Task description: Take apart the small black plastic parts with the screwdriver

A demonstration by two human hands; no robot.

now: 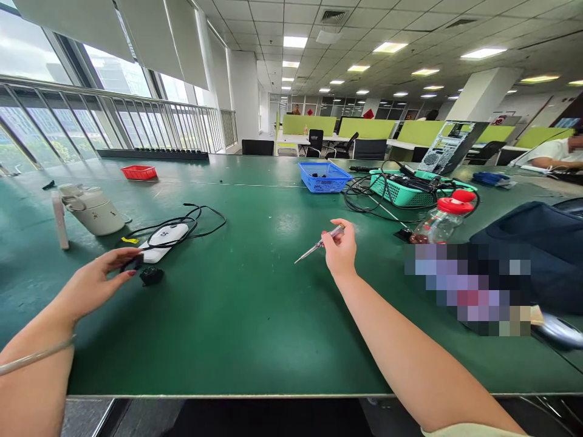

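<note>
In my right hand [340, 249] is a slim screwdriver [312, 250], its handle pinched between thumb and fingers. The metal tip points down and left, over the green tabletop. My left hand [98, 281] is closed at the left side on a small black part [133, 263], whose kind I cannot make out. Right beside those fingertips lies another small black piece [152, 276]. Just behind, a white box-like device [164, 241] rests on the table with a black cable [207, 209] looped over and around it.
A white bottle [98, 209] lies tilted at left, near a red tray [139, 172]. Farther back stand a blue basket [324, 179] and a green basket [401, 191] with tangled cables. A red-lidded jar [439, 221] and dark bag [537, 249] occupy the right. A person [553, 155] sits far right.
</note>
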